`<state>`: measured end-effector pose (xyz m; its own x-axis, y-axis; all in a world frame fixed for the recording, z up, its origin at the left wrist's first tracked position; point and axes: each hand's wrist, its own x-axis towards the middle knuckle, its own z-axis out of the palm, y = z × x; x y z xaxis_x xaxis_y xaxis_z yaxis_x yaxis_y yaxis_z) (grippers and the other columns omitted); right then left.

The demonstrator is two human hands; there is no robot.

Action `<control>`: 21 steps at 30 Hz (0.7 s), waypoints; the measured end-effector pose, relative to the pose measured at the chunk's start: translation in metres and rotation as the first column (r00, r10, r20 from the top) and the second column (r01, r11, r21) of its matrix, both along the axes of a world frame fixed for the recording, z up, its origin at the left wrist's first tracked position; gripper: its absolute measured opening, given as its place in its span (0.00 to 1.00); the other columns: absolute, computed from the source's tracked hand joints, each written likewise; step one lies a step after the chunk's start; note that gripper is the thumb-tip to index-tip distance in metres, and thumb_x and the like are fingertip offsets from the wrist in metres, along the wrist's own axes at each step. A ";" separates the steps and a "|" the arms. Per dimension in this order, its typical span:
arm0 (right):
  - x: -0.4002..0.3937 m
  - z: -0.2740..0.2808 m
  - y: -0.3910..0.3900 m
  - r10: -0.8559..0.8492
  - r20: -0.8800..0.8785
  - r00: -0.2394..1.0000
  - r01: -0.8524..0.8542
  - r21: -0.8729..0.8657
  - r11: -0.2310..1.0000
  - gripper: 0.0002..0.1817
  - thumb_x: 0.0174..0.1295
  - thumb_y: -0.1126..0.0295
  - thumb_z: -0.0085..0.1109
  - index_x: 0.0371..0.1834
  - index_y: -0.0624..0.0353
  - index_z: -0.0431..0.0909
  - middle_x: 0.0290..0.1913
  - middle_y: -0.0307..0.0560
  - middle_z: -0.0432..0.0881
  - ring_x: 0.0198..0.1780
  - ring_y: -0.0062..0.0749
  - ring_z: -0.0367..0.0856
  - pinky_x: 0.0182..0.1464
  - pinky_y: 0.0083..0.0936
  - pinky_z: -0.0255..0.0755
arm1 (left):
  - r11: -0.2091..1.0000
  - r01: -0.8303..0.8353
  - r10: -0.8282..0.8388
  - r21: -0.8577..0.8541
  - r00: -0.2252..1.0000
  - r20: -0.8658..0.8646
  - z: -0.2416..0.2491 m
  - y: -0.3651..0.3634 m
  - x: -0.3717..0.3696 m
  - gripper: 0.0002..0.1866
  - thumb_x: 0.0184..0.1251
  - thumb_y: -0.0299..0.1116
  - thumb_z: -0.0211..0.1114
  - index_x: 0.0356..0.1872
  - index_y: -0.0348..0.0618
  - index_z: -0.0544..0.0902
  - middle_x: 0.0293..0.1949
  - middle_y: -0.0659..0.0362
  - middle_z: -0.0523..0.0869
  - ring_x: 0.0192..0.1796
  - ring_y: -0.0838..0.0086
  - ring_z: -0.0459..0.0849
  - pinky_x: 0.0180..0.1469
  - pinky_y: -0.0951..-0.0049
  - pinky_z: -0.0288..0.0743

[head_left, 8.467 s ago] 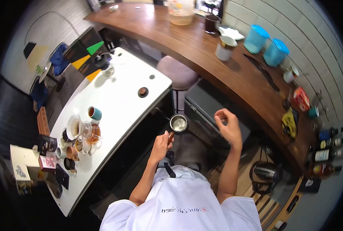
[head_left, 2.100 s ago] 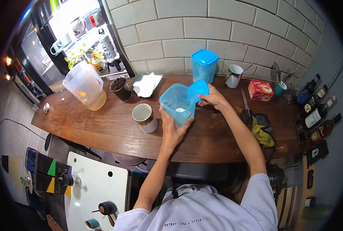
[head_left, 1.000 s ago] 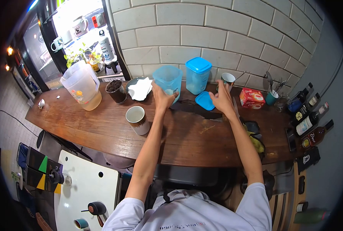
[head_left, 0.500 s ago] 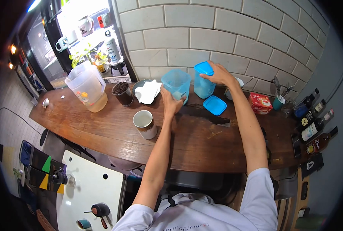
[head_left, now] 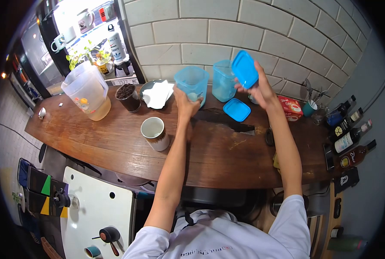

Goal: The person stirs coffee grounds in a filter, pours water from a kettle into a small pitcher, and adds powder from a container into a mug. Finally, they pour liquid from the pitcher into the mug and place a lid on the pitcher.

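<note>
My left hand point(head_left: 188, 105) is closed around the lower front of a translucent blue container point(head_left: 191, 77) that stands open on the wooden counter. In my right hand point(head_left: 261, 88) is a bright blue lid point(head_left: 245, 69), tilted up on its edge beside a second translucent blue container point(head_left: 224, 84). That second container stands uncovered near the tiled wall. Another blue lid point(head_left: 237, 110) lies flat on the counter in front of it. A white and brown cup point(head_left: 155, 134) stands left of my left forearm.
Left on the counter point(head_left: 201, 164) are a plate with white paper point(head_left: 158, 95), a glass of dark grounds point(head_left: 128, 98) and a large pitcher point(head_left: 86, 90). At right stand a red box point(head_left: 291, 108), a utensil cup point(head_left: 309, 108) and several bottles point(head_left: 353, 142).
My right hand has lifted the lid off the right container and moved it up and to the right. My left hand still holds the left container. The view has shifted slightly.
</note>
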<state>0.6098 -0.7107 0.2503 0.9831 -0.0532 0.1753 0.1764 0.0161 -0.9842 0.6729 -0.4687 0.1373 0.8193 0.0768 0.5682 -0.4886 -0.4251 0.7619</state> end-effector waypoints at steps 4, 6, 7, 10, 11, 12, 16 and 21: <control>-0.049 -0.033 -0.004 0.355 -0.209 0.911 -0.213 0.499 0.840 0.46 0.70 0.31 0.30 0.69 0.65 0.66 0.52 0.72 0.80 0.46 0.54 0.84 0.47 0.41 0.80 | 0.999 -0.010 0.010 -0.030 1.000 -0.007 -0.001 -0.002 0.004 0.55 0.37 0.30 0.84 0.66 0.25 0.57 0.61 0.40 0.66 0.66 0.45 0.67 0.69 0.56 0.63; -0.059 -0.055 -0.004 0.315 -0.297 0.902 -0.092 0.579 0.810 0.47 0.70 0.30 0.26 0.68 0.65 0.66 0.51 0.74 0.80 0.45 0.58 0.85 0.43 0.42 0.82 | 0.999 -0.029 0.028 -0.026 0.999 -0.025 0.000 -0.003 0.002 0.54 0.38 0.32 0.85 0.65 0.25 0.58 0.61 0.40 0.66 0.66 0.47 0.67 0.70 0.57 0.63; -0.060 -0.068 -0.008 0.310 -0.333 0.890 -0.052 0.603 0.796 0.47 0.69 0.29 0.24 0.66 0.64 0.68 0.50 0.72 0.81 0.44 0.59 0.85 0.42 0.43 0.82 | 1.000 -0.028 0.028 -0.005 0.999 -0.033 0.001 -0.002 0.003 0.54 0.38 0.32 0.85 0.65 0.24 0.58 0.61 0.40 0.66 0.67 0.47 0.67 0.70 0.57 0.63; -0.061 -0.091 -0.010 0.228 -0.388 0.893 0.043 0.578 0.815 0.51 0.67 0.26 0.23 0.67 0.66 0.66 0.51 0.72 0.80 0.44 0.60 0.85 0.38 0.42 0.84 | 1.000 -0.019 0.018 -0.005 0.999 -0.047 0.002 -0.002 0.003 0.54 0.39 0.32 0.85 0.65 0.24 0.57 0.61 0.40 0.66 0.67 0.47 0.67 0.71 0.57 0.63; -0.061 -0.094 -0.011 0.225 -0.388 0.894 0.048 0.581 0.812 0.51 0.67 0.26 0.23 0.67 0.66 0.66 0.51 0.72 0.80 0.44 0.60 0.85 0.38 0.42 0.84 | 0.999 -0.016 0.015 -0.027 0.998 -0.055 0.002 -0.002 0.003 0.54 0.39 0.32 0.85 0.65 0.24 0.57 0.61 0.40 0.66 0.67 0.47 0.67 0.71 0.57 0.62; -0.059 -0.094 -0.011 0.229 -0.415 0.880 0.069 0.591 0.804 0.53 0.66 0.25 0.23 0.68 0.68 0.63 0.52 0.75 0.79 0.44 0.59 0.85 0.37 0.38 0.85 | 1.000 -0.012 0.010 -0.024 0.998 -0.056 0.002 -0.002 0.003 0.54 0.39 0.32 0.85 0.65 0.24 0.57 0.61 0.40 0.66 0.67 0.47 0.67 0.71 0.57 0.62; -0.045 -0.104 -0.017 0.228 -0.494 0.839 0.110 0.564 0.819 0.54 0.66 0.25 0.26 0.68 0.74 0.61 0.51 0.79 0.79 0.41 0.52 0.87 0.33 0.30 0.86 | 1.000 -0.002 0.003 0.020 1.000 -0.029 -0.002 0.000 0.007 0.55 0.39 0.31 0.84 0.66 0.25 0.57 0.61 0.39 0.65 0.66 0.46 0.66 0.70 0.55 0.63; -0.033 -0.121 -0.031 0.242 -0.482 0.842 0.075 0.549 0.833 0.41 0.71 0.42 0.46 0.61 0.80 0.62 0.47 0.76 0.81 0.40 0.50 0.88 0.33 0.33 0.86 | 0.998 -0.049 0.050 0.039 0.999 -0.013 -0.006 0.000 0.009 0.53 0.40 0.33 0.85 0.65 0.25 0.59 0.61 0.41 0.65 0.66 0.48 0.68 0.71 0.57 0.63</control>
<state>0.5765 -0.7416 0.1296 0.9176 0.1063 -0.3831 -0.3758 0.5463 -0.7486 0.6823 -0.4686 0.1317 0.8226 0.0957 0.5604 -0.4560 -0.4776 0.7509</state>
